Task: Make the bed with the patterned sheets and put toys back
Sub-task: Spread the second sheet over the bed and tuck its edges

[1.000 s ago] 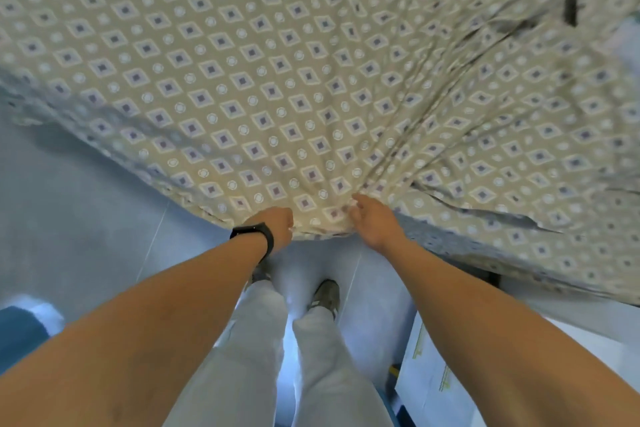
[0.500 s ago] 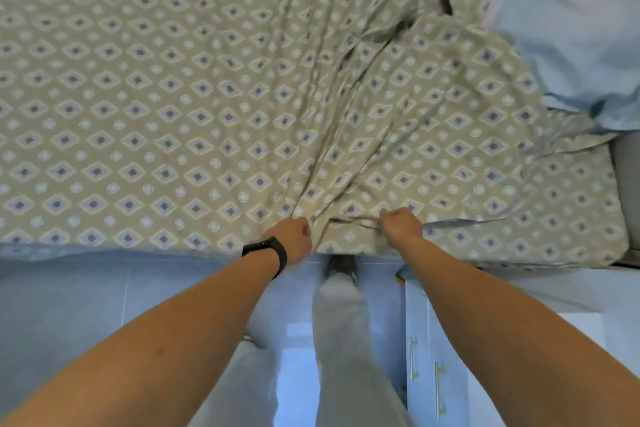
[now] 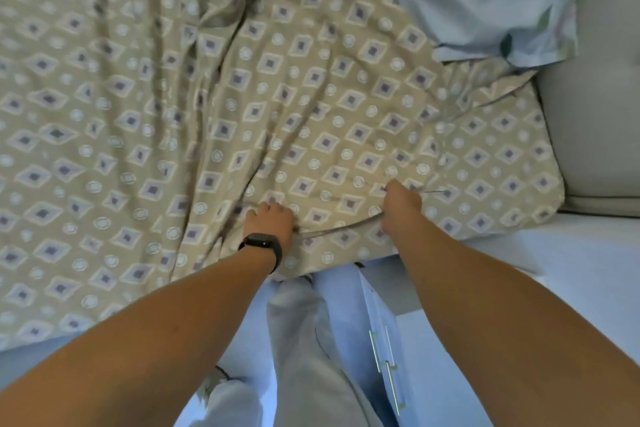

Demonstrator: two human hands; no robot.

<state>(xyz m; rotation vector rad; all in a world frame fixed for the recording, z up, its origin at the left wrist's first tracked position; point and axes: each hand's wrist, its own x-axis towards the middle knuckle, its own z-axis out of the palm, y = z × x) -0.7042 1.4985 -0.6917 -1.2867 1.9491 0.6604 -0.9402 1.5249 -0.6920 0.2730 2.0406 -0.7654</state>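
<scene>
A beige patterned sheet [image 3: 145, 121] with diamond and circle print lies wrinkled across the bed and hangs over its near edge. My left hand [image 3: 270, 220], with a black band on its wrist, grips the sheet's edge near the bed's side. My right hand [image 3: 401, 204] grips the same edge a little further right, with folds running away from both hands. No toys are in view.
A pale blue pillow [image 3: 478, 0] lies at the bed's upper right, against a grey padded headboard [image 3: 595, 114]. A white cabinet with metal handles [image 3: 388, 357] stands by my legs on the pale floor.
The sheet, held up in the air a second ago, has come down onto the bed. Both hands have moved forward and spread apart while still holding its edge.
</scene>
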